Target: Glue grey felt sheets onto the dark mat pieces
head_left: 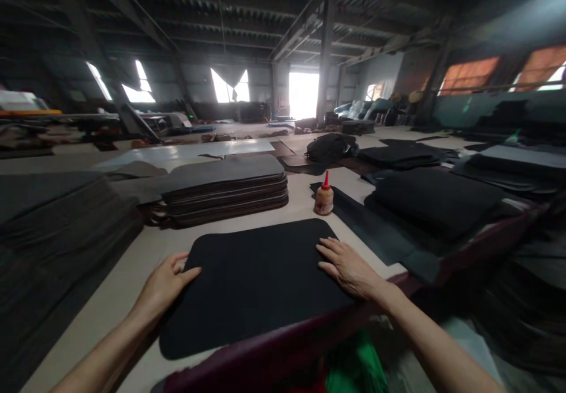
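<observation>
A flat black panel (256, 281) with rounded corners lies on the pale table top directly before me. My left hand (170, 278) grips its left edge, thumb on the upper face and the fingers at or beneath the rim, partly hidden. On the right side, my right hand (342, 263) rests flat on the panel's surface with fingers stretched out. Just beyond the far right corner stands an upright glue bottle (324, 198) with a red pointed nozzle, touched by neither hand.
Behind the panel sits a neat stack of dark sheets (225, 189). A tall grey pile (57, 251) stands at the left. On the right are a dark strip (367, 222) and a black stack (435, 198). A dark bundle (331, 147) lies farther back.
</observation>
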Action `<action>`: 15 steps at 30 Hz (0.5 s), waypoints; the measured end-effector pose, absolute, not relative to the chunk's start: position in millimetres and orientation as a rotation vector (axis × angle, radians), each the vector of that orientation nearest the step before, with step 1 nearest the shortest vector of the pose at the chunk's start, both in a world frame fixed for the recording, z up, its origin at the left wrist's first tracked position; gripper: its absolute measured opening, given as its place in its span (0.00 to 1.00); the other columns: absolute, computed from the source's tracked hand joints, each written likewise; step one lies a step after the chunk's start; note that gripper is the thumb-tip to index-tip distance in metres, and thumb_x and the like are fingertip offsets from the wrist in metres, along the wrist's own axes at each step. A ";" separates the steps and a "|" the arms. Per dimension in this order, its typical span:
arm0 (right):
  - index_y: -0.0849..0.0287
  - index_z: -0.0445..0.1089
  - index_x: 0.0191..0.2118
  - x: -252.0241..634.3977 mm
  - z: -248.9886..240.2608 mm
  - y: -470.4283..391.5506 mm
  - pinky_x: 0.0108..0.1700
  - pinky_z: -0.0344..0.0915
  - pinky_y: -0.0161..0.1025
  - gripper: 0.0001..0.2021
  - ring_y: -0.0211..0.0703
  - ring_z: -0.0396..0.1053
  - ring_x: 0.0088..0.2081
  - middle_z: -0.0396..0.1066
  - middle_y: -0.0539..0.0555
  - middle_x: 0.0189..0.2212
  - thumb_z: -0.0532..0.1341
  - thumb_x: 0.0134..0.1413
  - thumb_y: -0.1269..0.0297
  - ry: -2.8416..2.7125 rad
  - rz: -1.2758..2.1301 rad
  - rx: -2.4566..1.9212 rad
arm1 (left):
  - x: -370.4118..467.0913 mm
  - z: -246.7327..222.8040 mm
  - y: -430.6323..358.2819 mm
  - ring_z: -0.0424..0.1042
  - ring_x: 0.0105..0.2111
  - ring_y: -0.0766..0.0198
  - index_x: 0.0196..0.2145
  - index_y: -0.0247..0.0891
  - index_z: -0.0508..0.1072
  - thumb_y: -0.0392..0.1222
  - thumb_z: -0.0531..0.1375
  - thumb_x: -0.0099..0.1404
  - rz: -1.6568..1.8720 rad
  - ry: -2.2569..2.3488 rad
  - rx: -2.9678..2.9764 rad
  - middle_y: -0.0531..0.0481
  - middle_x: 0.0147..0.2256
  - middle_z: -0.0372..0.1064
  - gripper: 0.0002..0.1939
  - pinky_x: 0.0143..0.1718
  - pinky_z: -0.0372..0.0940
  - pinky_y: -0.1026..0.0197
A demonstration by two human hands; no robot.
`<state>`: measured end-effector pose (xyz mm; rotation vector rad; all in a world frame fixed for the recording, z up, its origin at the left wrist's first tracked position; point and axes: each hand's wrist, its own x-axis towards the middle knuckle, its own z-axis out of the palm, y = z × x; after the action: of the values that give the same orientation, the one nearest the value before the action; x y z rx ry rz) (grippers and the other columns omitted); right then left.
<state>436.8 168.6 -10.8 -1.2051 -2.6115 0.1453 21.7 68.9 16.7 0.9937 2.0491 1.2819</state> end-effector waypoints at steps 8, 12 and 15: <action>0.64 0.68 0.60 428.2 -14.4 203.5 0.64 0.58 0.56 0.23 0.57 0.59 0.63 0.62 0.67 0.61 0.54 0.68 0.55 -2.570 0.094 -0.997 | 26.1 18.0 71.3 0.68 0.22 0.61 0.59 0.34 0.62 0.50 0.64 0.50 1.280 2.220 1.060 0.55 0.27 0.67 0.40 0.21 0.61 0.64; 0.66 0.67 0.60 422.5 -14.2 216.5 0.65 0.58 0.54 0.23 0.56 0.60 0.63 0.63 0.67 0.61 0.53 0.69 0.56 -2.603 0.084 -0.955 | 15.4 4.8 71.6 0.72 0.27 0.57 0.61 0.35 0.60 0.53 0.61 0.55 1.204 2.341 1.145 0.50 0.33 0.71 0.38 0.27 0.64 0.61; 0.66 0.68 0.59 421.2 -14.1 227.1 0.65 0.58 0.53 0.22 0.55 0.60 0.62 0.64 0.66 0.60 0.53 0.69 0.57 -2.620 0.065 -0.916 | 10.8 -1.1 70.7 0.75 0.35 0.52 0.57 0.37 0.64 0.53 0.57 0.60 1.040 2.491 1.318 0.45 0.37 0.73 0.30 0.33 0.66 0.59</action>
<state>421.2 227.1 -14.1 -0.9161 -2.6204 0.0651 10.8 70.7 -1.1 1.3184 2.4908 1.0398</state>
